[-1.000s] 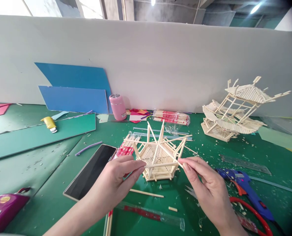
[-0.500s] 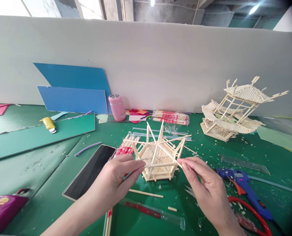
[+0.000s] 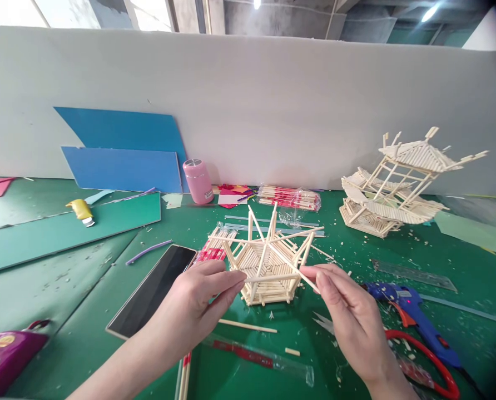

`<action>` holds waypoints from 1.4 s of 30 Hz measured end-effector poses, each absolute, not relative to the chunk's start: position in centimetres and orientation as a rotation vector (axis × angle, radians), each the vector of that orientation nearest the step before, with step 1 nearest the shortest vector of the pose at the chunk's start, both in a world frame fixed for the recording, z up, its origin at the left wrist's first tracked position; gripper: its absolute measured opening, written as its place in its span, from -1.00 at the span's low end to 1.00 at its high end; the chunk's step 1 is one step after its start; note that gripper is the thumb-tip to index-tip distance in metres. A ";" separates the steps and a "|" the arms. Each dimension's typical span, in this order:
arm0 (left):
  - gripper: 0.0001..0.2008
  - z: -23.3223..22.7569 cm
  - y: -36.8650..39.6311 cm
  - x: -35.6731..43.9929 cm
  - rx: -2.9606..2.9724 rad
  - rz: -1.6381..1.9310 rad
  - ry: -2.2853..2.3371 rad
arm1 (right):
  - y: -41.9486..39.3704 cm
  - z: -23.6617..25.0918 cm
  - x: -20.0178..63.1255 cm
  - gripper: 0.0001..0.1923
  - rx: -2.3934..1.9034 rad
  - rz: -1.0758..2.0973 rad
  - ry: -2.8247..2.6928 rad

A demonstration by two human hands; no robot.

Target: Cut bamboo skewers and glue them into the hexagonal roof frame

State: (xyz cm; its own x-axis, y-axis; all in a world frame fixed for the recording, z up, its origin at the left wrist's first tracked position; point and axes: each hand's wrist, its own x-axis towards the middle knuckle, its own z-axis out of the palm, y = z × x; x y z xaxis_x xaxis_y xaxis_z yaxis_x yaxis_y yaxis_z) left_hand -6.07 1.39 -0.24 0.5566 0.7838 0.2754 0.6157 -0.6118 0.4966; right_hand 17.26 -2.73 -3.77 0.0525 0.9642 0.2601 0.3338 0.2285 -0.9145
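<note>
A six-sided frame of pale wooden sticks [image 3: 268, 297] stands in front of me, with a stick floor, uprights at its corners and sticks crossing over its top. My left hand [image 3: 204, 303] pinches the left end of the front horizontal stick [image 3: 275, 278] between thumb and fingers. On the other side, my right hand [image 3: 352, 316] pinches the outer end of a slanting stick [image 3: 307, 278] that runs from the top crossing past the front right corner. My fingertips partly hide both stick ends.
A blue glue gun [image 3: 415, 311] and red-handled scissors [image 3: 440, 375] lie right. A larger stick pavilion [image 3: 410, 194] stands back right. At left lie a phone [image 3: 156, 291] and a purple tool [image 3: 6, 355]; a pink jar [image 3: 198, 182] stands behind. Stick packs [image 3: 289, 198] and scraps lie around.
My right hand has shifted slightly right and its thumb has moved outward along the slanting stick, leaving more of it showing. My left hand keeps its grip on the front stick.
</note>
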 end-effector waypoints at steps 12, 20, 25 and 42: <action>-0.77 -0.1 1.4 -6.0 2.484 0.674 1.140 | -2.7 -3.9 17.1 -0.76 -1.323 0.772 -1.412; -0.77 0.0 1.2 -5.9 2.472 0.671 1.166 | -2.6 -4.0 17.2 -0.76 -1.377 0.738 -1.396; -0.77 0.1 1.1 -5.8 2.466 0.684 1.169 | -2.6 -4.0 17.0 -0.76 -1.345 0.763 -1.423; -0.75 0.2 1.4 -5.8 2.463 0.608 1.175 | -2.6 -3.7 16.8 -0.75 -1.299 0.782 -1.454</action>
State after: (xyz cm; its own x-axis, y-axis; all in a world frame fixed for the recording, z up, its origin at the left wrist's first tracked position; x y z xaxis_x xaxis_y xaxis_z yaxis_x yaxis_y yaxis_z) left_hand -5.83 1.40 0.22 0.5652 0.7924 0.2294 0.6449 -0.5979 0.4761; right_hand 16.83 -2.58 -3.69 0.0703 0.9654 0.2511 0.3232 0.2161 -0.9213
